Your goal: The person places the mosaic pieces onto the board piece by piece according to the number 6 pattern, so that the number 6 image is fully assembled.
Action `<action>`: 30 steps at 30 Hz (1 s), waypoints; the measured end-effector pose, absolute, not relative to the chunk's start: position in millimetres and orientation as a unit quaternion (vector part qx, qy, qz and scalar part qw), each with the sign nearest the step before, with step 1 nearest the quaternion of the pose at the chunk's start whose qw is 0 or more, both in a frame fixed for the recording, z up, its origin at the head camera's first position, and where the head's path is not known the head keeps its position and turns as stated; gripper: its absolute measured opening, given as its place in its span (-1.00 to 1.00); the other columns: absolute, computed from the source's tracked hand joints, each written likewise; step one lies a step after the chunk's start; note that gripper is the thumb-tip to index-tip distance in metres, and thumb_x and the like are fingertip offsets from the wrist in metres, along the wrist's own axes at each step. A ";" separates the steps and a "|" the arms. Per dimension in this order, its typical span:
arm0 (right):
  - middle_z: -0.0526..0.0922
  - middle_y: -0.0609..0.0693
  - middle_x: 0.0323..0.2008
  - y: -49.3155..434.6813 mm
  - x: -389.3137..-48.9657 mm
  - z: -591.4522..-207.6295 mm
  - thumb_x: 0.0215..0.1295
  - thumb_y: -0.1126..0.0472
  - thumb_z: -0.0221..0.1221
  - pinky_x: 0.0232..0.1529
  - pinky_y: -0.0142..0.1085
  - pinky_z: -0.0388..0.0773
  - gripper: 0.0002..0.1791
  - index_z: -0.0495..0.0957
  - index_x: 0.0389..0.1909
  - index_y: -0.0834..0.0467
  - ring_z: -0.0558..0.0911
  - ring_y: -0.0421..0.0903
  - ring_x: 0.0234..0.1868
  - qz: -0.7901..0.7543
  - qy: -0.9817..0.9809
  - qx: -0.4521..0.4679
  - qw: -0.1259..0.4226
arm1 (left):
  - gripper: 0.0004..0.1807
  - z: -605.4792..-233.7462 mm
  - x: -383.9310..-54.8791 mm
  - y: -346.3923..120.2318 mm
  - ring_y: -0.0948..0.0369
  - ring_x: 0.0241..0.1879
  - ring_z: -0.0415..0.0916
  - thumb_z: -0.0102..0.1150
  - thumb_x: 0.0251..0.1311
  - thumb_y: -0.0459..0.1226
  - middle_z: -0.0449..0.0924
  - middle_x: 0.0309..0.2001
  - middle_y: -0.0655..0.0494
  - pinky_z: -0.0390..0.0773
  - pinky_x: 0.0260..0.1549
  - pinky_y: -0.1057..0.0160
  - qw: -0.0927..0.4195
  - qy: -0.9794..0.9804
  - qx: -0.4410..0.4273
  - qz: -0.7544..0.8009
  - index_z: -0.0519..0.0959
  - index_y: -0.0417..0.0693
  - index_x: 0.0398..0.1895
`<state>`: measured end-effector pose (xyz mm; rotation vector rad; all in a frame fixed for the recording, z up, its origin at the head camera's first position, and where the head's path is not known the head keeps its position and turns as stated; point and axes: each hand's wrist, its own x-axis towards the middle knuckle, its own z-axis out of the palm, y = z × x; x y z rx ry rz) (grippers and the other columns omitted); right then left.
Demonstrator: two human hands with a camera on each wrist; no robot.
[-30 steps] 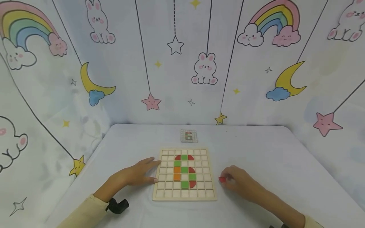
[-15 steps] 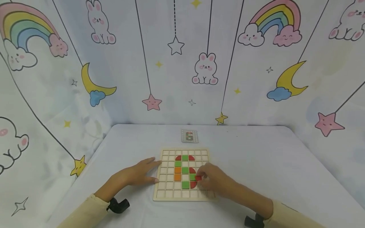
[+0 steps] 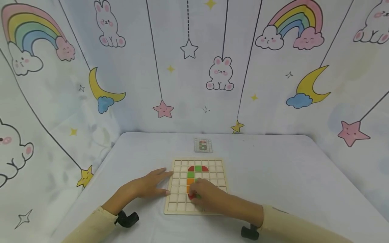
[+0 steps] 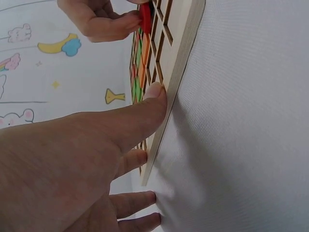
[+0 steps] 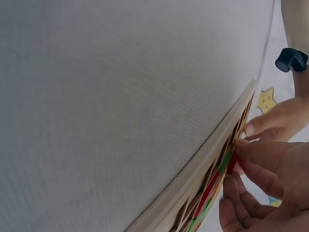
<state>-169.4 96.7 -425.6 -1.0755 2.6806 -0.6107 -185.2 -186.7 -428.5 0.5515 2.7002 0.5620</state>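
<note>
A pale wooden grid board [image 3: 180, 206] lies on the white table, with red, green and orange pieces set in its squares. My right hand [image 3: 209, 195] reaches over the lower middle of it. Thumb and fingers pinch a red piece [image 3: 191, 196] with a curved edge, just below the orange squares [image 3: 190, 181]. In the left wrist view that red piece [image 4: 145, 18] is tilted up at the grid. My left hand [image 3: 150, 184] rests with spread fingers on the board's left edge, its thumb [image 4: 157, 92] on the rim. My right hand covers several of the lower pieces.
Behind the board lies a small card [image 3: 203, 145] printed with a coloured grid pattern. A white cloth backdrop [image 3: 188, 87] with rabbits, stars and rainbows rises behind the table. A black device [image 3: 127, 219] sits at the left wrist, another [image 3: 250, 232] at the right.
My right hand has carried the red piece leftward, from beside the board's right edge to the lower middle of the grid. The left hand has stayed at the left edge.
</note>
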 end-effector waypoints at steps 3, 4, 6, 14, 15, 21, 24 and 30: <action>0.56 -0.29 -0.25 93.9 -168.6 -426.5 0.37 0.18 0.42 -0.04 -0.43 0.61 -0.89 0.67 -0.21 -0.06 0.48 -0.34 -0.16 -0.199 0.905 -0.363 0.096 | -0.14 -428.1 -184.9 -186.1 -0.26 0.60 0.09 0.35 0.37 0.09 0.11 0.63 -0.31 0.26 0.49 -0.33 0.162 0.947 0.194 0.197 0.28 0.05 0.64; 0.55 -0.29 -0.25 93.6 -168.6 -426.7 0.37 0.18 0.42 -0.04 -0.42 0.60 -0.88 0.66 -0.22 -0.07 0.48 -0.35 -0.16 -0.196 0.906 -0.364 0.094 | -0.14 -428.1 -184.8 -186.0 -0.27 0.60 0.10 0.35 0.37 0.09 0.11 0.63 -0.31 0.26 0.48 -0.33 0.162 0.947 0.195 0.197 0.28 0.05 0.64; 0.55 -0.29 -0.25 93.5 -168.4 -426.5 0.36 0.17 0.43 -0.03 -0.42 0.60 -0.88 0.66 -0.23 -0.08 0.48 -0.35 -0.16 -0.193 0.905 -0.366 0.092 | -0.14 -428.5 -185.0 -186.1 -0.27 0.60 0.10 0.35 0.37 0.09 0.10 0.62 -0.31 0.26 0.48 -0.33 0.160 0.947 0.196 0.198 0.28 0.04 0.64; 0.61 -0.27 -0.26 92.0 -168.9 -423.8 0.36 0.20 0.42 -0.01 -0.40 0.62 -0.92 0.72 -0.22 -0.03 0.52 -0.36 -0.17 -0.180 0.904 -0.380 0.076 | -0.14 -428.7 -185.9 -186.0 -0.28 0.60 0.09 0.35 0.38 0.08 0.10 0.62 -0.33 0.26 0.48 -0.33 0.161 0.946 0.198 0.199 0.28 0.02 0.64; 0.61 -0.28 -0.26 91.5 -168.8 -423.9 0.36 0.20 0.42 -0.02 -0.41 0.62 -0.93 0.72 -0.23 -0.03 0.51 -0.36 -0.18 -0.177 0.905 -0.380 0.075 | -0.14 -428.5 -185.9 -185.7 -0.28 0.60 0.09 0.35 0.38 0.08 0.10 0.62 -0.33 0.26 0.48 -0.33 0.161 0.946 0.198 0.199 0.28 0.03 0.64; 0.59 -0.30 -0.30 90.1 -166.8 -424.3 0.37 0.20 0.41 -0.06 -0.44 0.60 -0.93 0.73 -0.26 -0.05 0.49 -0.35 -0.20 -0.159 0.913 -0.369 0.072 | -0.15 -428.4 -186.0 -184.0 -0.28 0.60 0.07 0.34 0.39 0.08 0.08 0.63 -0.33 0.25 0.48 -0.34 0.163 0.944 0.200 0.205 0.27 0.04 0.64; 0.58 -0.29 -0.30 90.0 -166.5 -424.8 0.37 0.20 0.42 -0.03 -0.41 0.61 -0.93 0.72 -0.26 -0.05 0.50 -0.34 -0.20 -0.153 0.916 -0.364 0.065 | -0.14 -428.1 -185.6 -184.5 -0.28 0.61 0.07 0.34 0.39 0.09 0.08 0.63 -0.32 0.24 0.48 -0.35 0.164 0.945 0.196 0.204 0.27 0.04 0.64; 0.61 -0.27 -0.23 99.6 -169.9 -425.3 0.41 0.22 0.38 -0.01 -0.39 0.62 -0.93 0.76 -0.18 -0.03 0.51 -0.32 -0.17 -0.169 0.909 -0.378 0.046 | -0.10 -428.1 -185.7 -185.7 -0.27 0.62 0.05 0.33 0.39 0.11 0.07 0.64 -0.33 0.21 0.51 -0.33 0.166 0.945 0.189 0.208 0.23 -0.01 0.65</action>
